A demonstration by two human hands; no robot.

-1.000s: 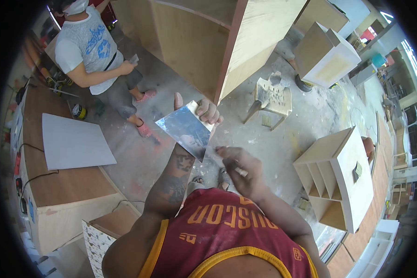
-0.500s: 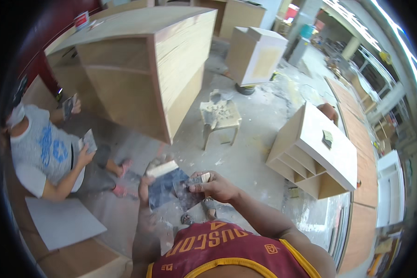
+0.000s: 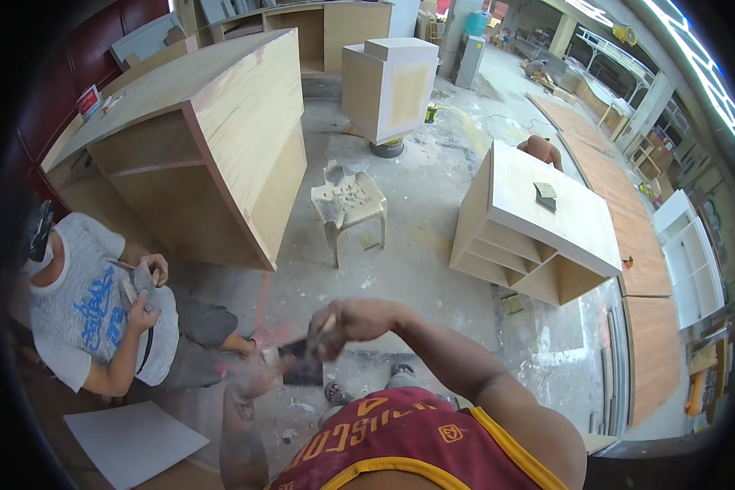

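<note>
In front of my chest both my hands hold flat dark scrapers, which look like broad putty knives. My left hand [image 3: 257,374], smeared by motion, grips a dark wide-bladed scraper [image 3: 304,373] with a pale strip along its edge. My right hand [image 3: 359,321] is closed on a second dark scraper [image 3: 295,349], narrower, its pale handle partly hidden in my fingers. The narrower blade lies over or against the wider one; blur hides whether they touch. Any putty on the blades cannot be made out.
A co-worker [image 3: 98,302] at the left holds grey flat pieces [image 3: 137,283]. A large plywood cabinet [image 3: 245,163] stands ahead-left, a putty-spattered plastic stool [image 3: 349,198] ahead, and a white-topped shelf unit [image 3: 555,220] on the right. A white board [image 3: 135,445] lies low left.
My right hand has moved up and left, over my left hand, which has dropped lower. The blades now overlap, seen more edge-on. The co-worker's hands have come together. The view has shifted.
</note>
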